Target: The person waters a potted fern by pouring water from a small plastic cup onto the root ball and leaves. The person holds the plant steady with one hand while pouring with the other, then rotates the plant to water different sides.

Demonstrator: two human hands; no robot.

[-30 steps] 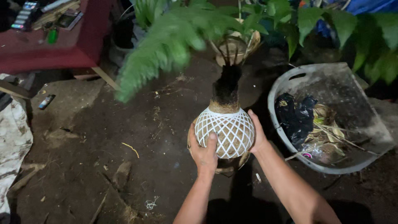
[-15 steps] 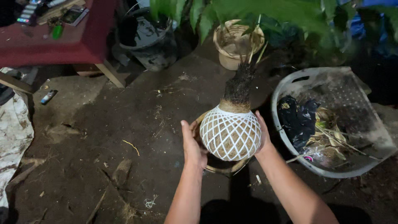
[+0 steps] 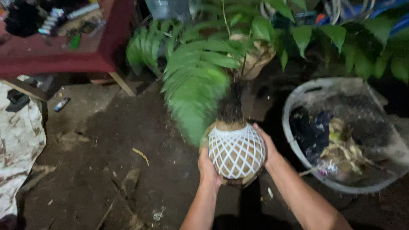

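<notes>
You hold a round plant ball (image 3: pixel 237 152), wrapped in white netting, between both hands above the dirt floor (image 3: pixel 106 170). Your left hand (image 3: pixel 208 167) cups its left side with fingers curled against the net, and your right hand (image 3: pixel 265 147) presses the right side, fingers wrapped round the back. A dark stem rises from the ball into blurred green fronds (image 3: pixel 191 85) that hang just in front of you and hide the ground beyond. To your right sits a grey tub (image 3: pixel 294 140) of soil and scraps; to the far left stands a red table (image 3: pixel 55 59), with a pale cloth (image 3: pixel 17 145) below it.
</notes>
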